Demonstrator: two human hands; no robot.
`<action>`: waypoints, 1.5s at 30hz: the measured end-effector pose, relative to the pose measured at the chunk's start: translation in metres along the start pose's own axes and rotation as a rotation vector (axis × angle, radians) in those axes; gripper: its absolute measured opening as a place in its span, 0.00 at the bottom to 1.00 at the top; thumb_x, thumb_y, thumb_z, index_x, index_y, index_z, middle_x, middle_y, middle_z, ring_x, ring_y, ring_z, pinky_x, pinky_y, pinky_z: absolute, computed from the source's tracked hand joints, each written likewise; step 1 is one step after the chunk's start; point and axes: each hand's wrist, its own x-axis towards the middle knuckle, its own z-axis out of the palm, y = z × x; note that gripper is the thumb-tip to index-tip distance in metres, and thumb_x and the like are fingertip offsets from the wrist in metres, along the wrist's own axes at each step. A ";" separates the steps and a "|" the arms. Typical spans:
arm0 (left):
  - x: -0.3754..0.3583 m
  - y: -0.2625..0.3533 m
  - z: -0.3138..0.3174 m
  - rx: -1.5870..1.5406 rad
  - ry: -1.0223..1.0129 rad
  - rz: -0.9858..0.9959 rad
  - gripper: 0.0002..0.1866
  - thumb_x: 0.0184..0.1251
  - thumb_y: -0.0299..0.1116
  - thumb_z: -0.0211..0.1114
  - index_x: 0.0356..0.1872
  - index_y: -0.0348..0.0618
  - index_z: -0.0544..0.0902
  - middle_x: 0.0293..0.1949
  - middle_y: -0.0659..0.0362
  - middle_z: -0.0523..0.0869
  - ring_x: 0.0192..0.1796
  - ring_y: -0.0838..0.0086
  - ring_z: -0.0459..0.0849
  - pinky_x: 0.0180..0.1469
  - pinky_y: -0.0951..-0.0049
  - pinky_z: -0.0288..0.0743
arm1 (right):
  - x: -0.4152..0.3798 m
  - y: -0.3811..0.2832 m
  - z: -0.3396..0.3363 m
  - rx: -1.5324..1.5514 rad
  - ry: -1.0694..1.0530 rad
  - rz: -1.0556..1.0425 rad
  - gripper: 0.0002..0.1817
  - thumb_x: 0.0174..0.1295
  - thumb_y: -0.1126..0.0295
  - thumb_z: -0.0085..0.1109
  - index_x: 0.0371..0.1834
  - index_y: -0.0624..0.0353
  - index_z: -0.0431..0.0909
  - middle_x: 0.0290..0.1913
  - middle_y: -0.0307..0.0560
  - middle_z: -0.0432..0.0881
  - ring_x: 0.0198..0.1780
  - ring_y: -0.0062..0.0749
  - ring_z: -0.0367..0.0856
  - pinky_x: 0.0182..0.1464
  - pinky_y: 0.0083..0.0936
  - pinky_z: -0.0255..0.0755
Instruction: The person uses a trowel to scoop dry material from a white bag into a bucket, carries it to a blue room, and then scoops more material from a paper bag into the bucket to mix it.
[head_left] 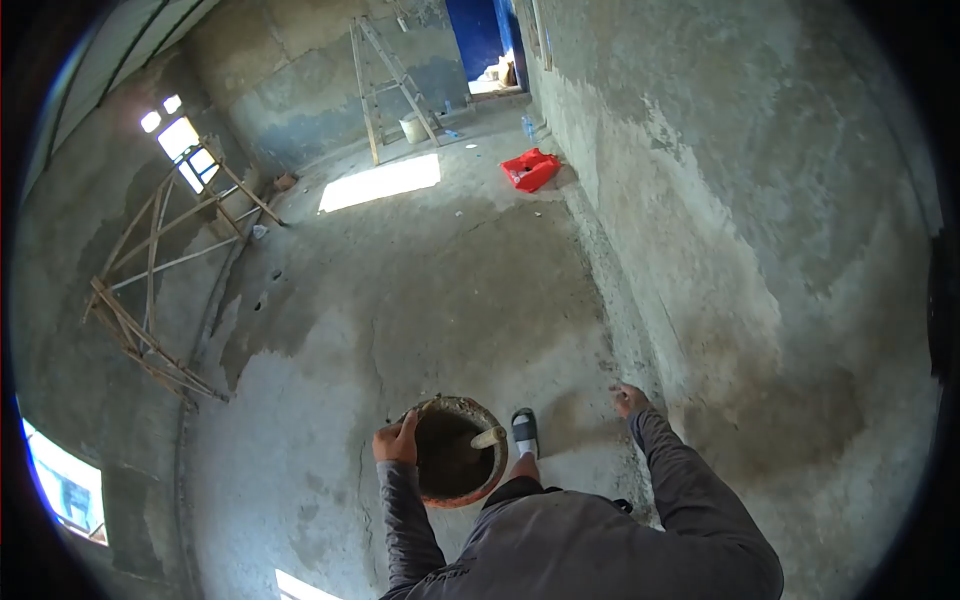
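My left hand (397,440) is closed on the left rim of a round bucket (463,500) with a crusted, reddish edge. Dark grey material lies inside the bucket, and a pale wooden handle (489,437) sticks up at its right side. My right hand (629,399) is out to the right, beside the foot of the rough wall, its fingers partly curled and some apart, with nothing visible in them. A sandalled foot (525,430) is on the floor just right of the bucket.
Wooden framing (150,270) stands along the left wall. A stepladder (385,90) with a pale bucket (412,128) is at the back. A red bag (530,170) and a plastic bottle (528,127) are near the right wall (740,200), short of a blue doorway.
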 end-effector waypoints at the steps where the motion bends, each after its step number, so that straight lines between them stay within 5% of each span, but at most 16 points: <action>1: 0.021 0.008 0.010 0.045 -0.032 0.020 0.35 0.65 0.56 0.69 0.14 0.31 0.75 0.11 0.56 0.61 0.17 0.75 0.64 0.24 0.60 0.61 | 0.026 -0.005 0.007 0.102 0.009 -0.072 0.22 0.67 0.63 0.60 0.62 0.59 0.80 0.52 0.58 0.87 0.55 0.44 0.86 0.59 0.36 0.78; 6: 0.136 0.013 0.086 0.082 -0.148 -0.024 0.33 0.65 0.58 0.68 0.19 0.31 0.81 0.12 0.47 0.71 0.18 0.65 0.76 0.30 0.57 0.71 | 0.100 0.072 0.036 -0.442 0.098 -0.169 0.21 0.68 0.60 0.56 0.58 0.61 0.82 0.53 0.64 0.86 0.57 0.52 0.85 0.60 0.43 0.76; 7: 0.152 0.028 0.093 0.067 -0.198 -0.031 0.33 0.65 0.59 0.67 0.19 0.32 0.81 0.13 0.48 0.72 0.18 0.66 0.75 0.30 0.58 0.71 | 0.087 0.076 0.036 -0.436 -0.002 0.031 0.22 0.68 0.56 0.53 0.57 0.57 0.84 0.56 0.64 0.85 0.60 0.55 0.83 0.62 0.46 0.74; 8: 0.168 0.038 0.096 0.070 -0.212 -0.044 0.33 0.65 0.59 0.67 0.19 0.32 0.81 0.13 0.48 0.72 0.18 0.66 0.75 0.30 0.58 0.71 | 0.099 0.096 0.035 -0.849 -0.442 0.134 0.23 0.68 0.53 0.52 0.58 0.53 0.85 0.59 0.64 0.84 0.62 0.54 0.83 0.62 0.45 0.75; 14: 0.291 0.096 0.151 0.086 -0.223 0.085 0.34 0.66 0.58 0.67 0.18 0.31 0.80 0.13 0.50 0.71 0.17 0.67 0.73 0.28 0.58 0.69 | 0.104 0.225 0.014 -0.550 -0.356 0.529 0.19 0.64 0.59 0.62 0.53 0.56 0.87 0.47 0.53 0.89 0.45 0.46 0.88 0.48 0.47 0.81; 17: 0.364 0.116 0.184 0.004 -0.241 0.064 0.33 0.67 0.58 0.67 0.19 0.31 0.80 0.13 0.50 0.70 0.17 0.69 0.73 0.27 0.58 0.68 | 0.120 0.220 0.000 -0.467 -0.477 0.407 0.20 0.60 0.62 0.69 0.55 0.57 0.86 0.47 0.53 0.88 0.42 0.46 0.88 0.46 0.49 0.81; 19: 0.418 0.134 0.205 0.043 -0.203 0.054 0.32 0.68 0.56 0.67 0.18 0.32 0.80 0.13 0.50 0.69 0.17 0.72 0.72 0.27 0.59 0.68 | 0.155 0.166 -0.001 -0.415 -0.243 0.708 0.25 0.59 0.60 0.69 0.59 0.58 0.83 0.50 0.54 0.87 0.48 0.47 0.87 0.51 0.46 0.80; 23: 0.512 0.137 0.245 0.087 -0.096 0.096 0.32 0.67 0.55 0.68 0.17 0.32 0.80 0.11 0.54 0.69 0.18 0.74 0.71 0.26 0.60 0.67 | 0.292 0.144 0.020 -0.270 0.128 0.705 0.36 0.57 0.55 0.70 0.68 0.61 0.76 0.56 0.56 0.86 0.60 0.51 0.84 0.62 0.42 0.76; 30: 0.653 0.171 0.287 -0.084 -0.030 -0.171 0.32 0.66 0.54 0.70 0.14 0.32 0.80 0.11 0.62 0.70 0.18 0.78 0.69 0.25 0.64 0.65 | 0.610 -0.148 -0.065 -0.246 0.072 0.123 0.48 0.59 0.63 0.65 0.84 0.47 0.53 0.74 0.61 0.71 0.72 0.52 0.73 0.72 0.38 0.68; 31: 0.671 0.176 0.294 -0.146 -0.023 -0.224 0.32 0.66 0.54 0.70 0.14 0.32 0.80 0.11 0.62 0.70 0.19 0.79 0.69 0.25 0.64 0.65 | 0.603 -0.301 -0.102 -0.244 -0.053 0.402 0.52 0.60 0.61 0.67 0.86 0.41 0.47 0.76 0.59 0.69 0.74 0.49 0.71 0.72 0.36 0.67; 34: 0.740 0.199 0.320 -0.013 0.092 -0.208 0.32 0.66 0.53 0.71 0.12 0.33 0.79 0.11 0.64 0.71 0.18 0.79 0.69 0.24 0.65 0.64 | 0.723 -0.376 -0.111 -0.263 0.040 0.182 0.49 0.63 0.62 0.64 0.86 0.40 0.47 0.55 0.59 0.85 0.50 0.44 0.86 0.54 0.38 0.79; 38: 0.846 0.195 0.382 -0.067 0.061 -0.232 0.33 0.64 0.57 0.70 0.16 0.31 0.82 0.12 0.56 0.75 0.17 0.72 0.74 0.27 0.62 0.69 | 0.855 -0.385 -0.097 0.068 0.137 -0.088 0.50 0.60 0.66 0.63 0.86 0.45 0.48 0.32 0.47 0.84 0.29 0.33 0.81 0.36 0.32 0.78; 40: 0.900 0.193 0.417 0.252 0.042 -0.126 0.35 0.62 0.62 0.68 0.21 0.31 0.85 0.15 0.48 0.80 0.21 0.61 0.82 0.32 0.57 0.73 | 0.875 -0.393 -0.086 -0.088 0.211 -0.208 0.50 0.59 0.67 0.64 0.86 0.48 0.49 0.33 0.46 0.84 0.28 0.31 0.80 0.36 0.30 0.78; 43: 0.962 0.213 0.458 0.153 -0.043 -0.199 0.35 0.62 0.65 0.66 0.24 0.33 0.87 0.19 0.44 0.82 0.27 0.55 0.85 0.38 0.56 0.75 | 0.896 -0.292 -0.049 -0.320 0.279 -0.232 0.52 0.55 0.65 0.68 0.85 0.50 0.51 0.69 0.63 0.77 0.59 0.54 0.84 0.61 0.41 0.77; 44: 0.973 0.222 0.462 0.152 -0.122 -0.272 0.35 0.62 0.65 0.66 0.24 0.34 0.87 0.19 0.44 0.82 0.27 0.56 0.85 0.38 0.57 0.76 | 0.880 -0.300 -0.056 -0.344 -0.025 0.231 0.53 0.55 0.64 0.70 0.85 0.51 0.50 0.70 0.66 0.75 0.69 0.59 0.76 0.66 0.44 0.73; 45: 0.993 0.228 0.473 0.130 -0.122 -0.257 0.35 0.62 0.64 0.66 0.22 0.33 0.86 0.18 0.45 0.81 0.25 0.57 0.83 0.37 0.56 0.75 | 0.878 -0.305 -0.059 -0.443 -0.246 0.312 0.51 0.56 0.61 0.71 0.83 0.51 0.55 0.69 0.67 0.75 0.70 0.60 0.74 0.68 0.45 0.72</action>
